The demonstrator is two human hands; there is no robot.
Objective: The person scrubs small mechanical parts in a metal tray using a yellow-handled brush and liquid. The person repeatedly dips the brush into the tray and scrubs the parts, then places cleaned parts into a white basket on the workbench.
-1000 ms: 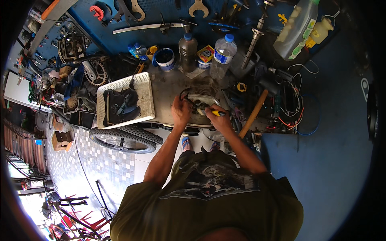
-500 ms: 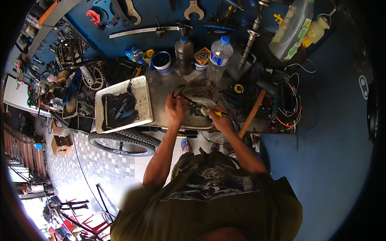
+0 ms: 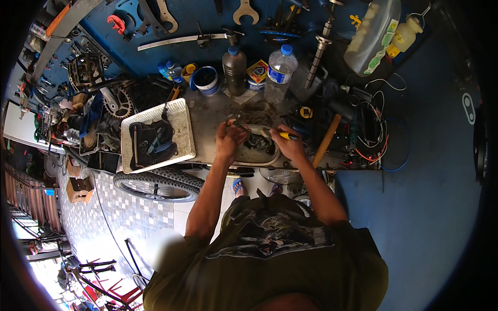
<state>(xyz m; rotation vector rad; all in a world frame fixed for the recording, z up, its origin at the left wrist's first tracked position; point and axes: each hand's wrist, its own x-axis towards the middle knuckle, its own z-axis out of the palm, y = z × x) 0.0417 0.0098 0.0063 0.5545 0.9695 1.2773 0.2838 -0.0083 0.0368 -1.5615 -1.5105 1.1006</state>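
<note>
My left hand (image 3: 230,141) is closed round a dark, narrow bike part (image 3: 237,123), whose kind I cannot make out; much of it hides behind my fingers. My right hand (image 3: 290,145) grips a brush (image 3: 288,136) with a yellow and black handle, its head near the part. Both hands are over a shallow metal tray (image 3: 258,156) with dark, wet-looking contents on the workbench. Left of the tray stands a cream plastic basket (image 3: 185,124) holding dark parts.
Along the back stand a dark-filled bottle (image 3: 235,72), a clear bottle (image 3: 280,75) and an open blue-white tub (image 3: 206,83). A wooden-handled hammer (image 3: 327,140) and tangled cables (image 3: 376,124) lie to the right. Below the bench's left side is a bike wheel (image 3: 155,189).
The dark part has dropped lower and turned in my left hand. My right hand has moved up and right with the brush, away from the tray's middle.
</note>
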